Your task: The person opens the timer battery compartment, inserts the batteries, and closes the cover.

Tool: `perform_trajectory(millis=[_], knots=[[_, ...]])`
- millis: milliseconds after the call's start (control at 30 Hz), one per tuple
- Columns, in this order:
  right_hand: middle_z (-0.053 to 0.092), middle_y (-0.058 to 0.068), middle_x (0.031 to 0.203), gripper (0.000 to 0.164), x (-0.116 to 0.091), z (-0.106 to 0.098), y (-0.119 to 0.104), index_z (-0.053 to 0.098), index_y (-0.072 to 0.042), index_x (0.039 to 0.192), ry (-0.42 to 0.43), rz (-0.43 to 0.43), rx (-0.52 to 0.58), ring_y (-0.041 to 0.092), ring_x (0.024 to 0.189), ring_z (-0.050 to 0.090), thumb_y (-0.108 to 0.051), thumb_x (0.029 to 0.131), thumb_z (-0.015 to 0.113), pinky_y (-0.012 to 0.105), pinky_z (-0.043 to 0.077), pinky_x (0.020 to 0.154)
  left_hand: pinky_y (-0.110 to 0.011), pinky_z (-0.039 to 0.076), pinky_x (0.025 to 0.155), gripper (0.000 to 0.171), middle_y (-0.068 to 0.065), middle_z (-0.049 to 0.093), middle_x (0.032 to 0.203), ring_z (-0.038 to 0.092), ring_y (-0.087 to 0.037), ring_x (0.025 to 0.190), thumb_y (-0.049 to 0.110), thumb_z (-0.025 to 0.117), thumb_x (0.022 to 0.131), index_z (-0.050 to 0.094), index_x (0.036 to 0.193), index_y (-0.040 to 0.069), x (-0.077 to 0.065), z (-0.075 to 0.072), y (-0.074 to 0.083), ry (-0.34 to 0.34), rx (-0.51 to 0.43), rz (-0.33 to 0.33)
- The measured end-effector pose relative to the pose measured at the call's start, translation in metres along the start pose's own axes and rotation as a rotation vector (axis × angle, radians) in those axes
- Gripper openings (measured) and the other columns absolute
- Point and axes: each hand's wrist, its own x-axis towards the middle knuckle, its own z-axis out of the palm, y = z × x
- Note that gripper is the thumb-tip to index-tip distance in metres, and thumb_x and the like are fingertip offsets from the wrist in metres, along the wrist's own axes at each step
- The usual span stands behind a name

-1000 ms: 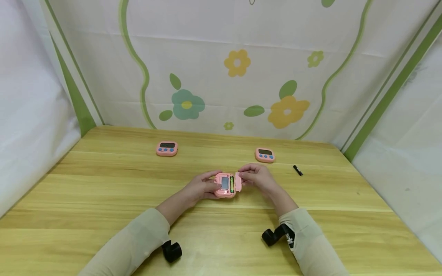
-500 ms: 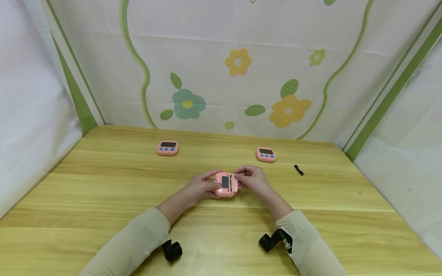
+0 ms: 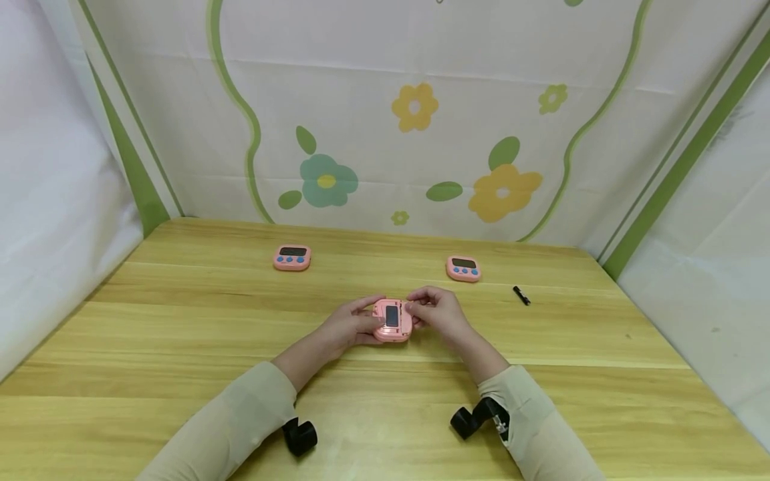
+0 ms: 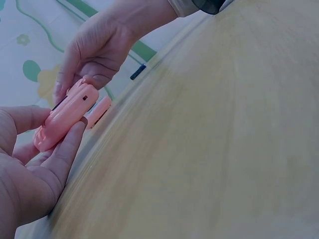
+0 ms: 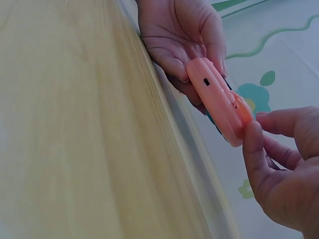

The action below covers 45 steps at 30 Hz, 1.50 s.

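Note:
A pink digital timer (image 3: pixel 381 334) is held above the table with its back and dark panel facing up. My left hand (image 3: pixel 347 325) grips it by the left side, thumb on the back and fingers beneath, as the left wrist view shows. On the right side, my right hand (image 3: pixel 442 312) pinches the pink battery cover (image 5: pixel 242 109) at the timer's edge. The cover lies over the battery slot, and the battery is hidden. In the right wrist view the cover stands slightly proud of the timer body; whether it is latched I cannot tell.
Two more pink timers with blue buttons lie face up towards the back, one at left (image 3: pixel 292 258) and one at right (image 3: pixel 463 268). A black battery (image 3: pixel 521 295) lies right of them on the wooden table (image 3: pixel 180 334). A flowered cloth (image 3: pixel 361 87) hangs behind.
The battery cover has swung from standing out at the right, with a battery showing, to lying over the slot. My right hand has moved slightly left with it. My left hand keeps its grip.

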Motion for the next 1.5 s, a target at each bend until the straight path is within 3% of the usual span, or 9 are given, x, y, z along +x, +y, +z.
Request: perform_trajectory(millis=[400,767,1200,1500], knots=[[0.05,0.01,0.08,0.032,-0.001,-0.01,0.002,0.048,0.011,0.107,-0.145,0.037,0.032,0.013,0.061,0.05,0.003,0.078,0.059,0.022,0.046,0.052,-0.036,0.049,0.07,0.054,-0.021,0.052,0.104,0.058,-0.021,0.074,0.001,0.054,0.082,0.034,0.132,0.007,0.0,0.003,0.003,0.016,-0.004,-0.007],[0.056,0.01,0.07,0.026,-0.001,-0.008,0.0,0.051,0.008,0.102,-0.078,0.067,-0.005,0.015,0.057,0.052,0.002,0.078,0.06,0.023,0.046,0.05,-0.036,0.049,0.07,0.055,-0.021,0.051,0.1,0.057,-0.021,0.074,-0.001,0.053,0.082,0.033,0.133,0.006,0.0,0.002,0.002,0.009,-0.008,0.006],[0.055,0.008,0.064,0.018,-0.001,-0.004,0.003,0.055,0.005,0.093,-0.053,0.031,-0.073,0.014,0.051,0.049,-0.001,0.078,0.062,0.024,0.044,0.047,-0.036,0.049,0.071,0.055,-0.02,0.05,0.102,0.057,-0.021,0.076,0.0,0.054,0.082,0.032,0.133,0.006,-0.001,0.001,0.003,-0.008,-0.005,-0.013],[0.055,0.011,0.074,0.036,-0.001,-0.009,0.007,0.051,0.0,0.115,-0.185,0.101,0.01,0.018,0.06,0.054,-0.012,0.082,0.059,0.026,0.048,0.052,-0.036,0.049,0.073,0.055,-0.019,0.05,0.1,0.057,-0.019,0.075,-0.002,0.051,0.083,0.028,0.134,0.001,-0.014,0.008,0.017,-0.028,0.025,0.001]])
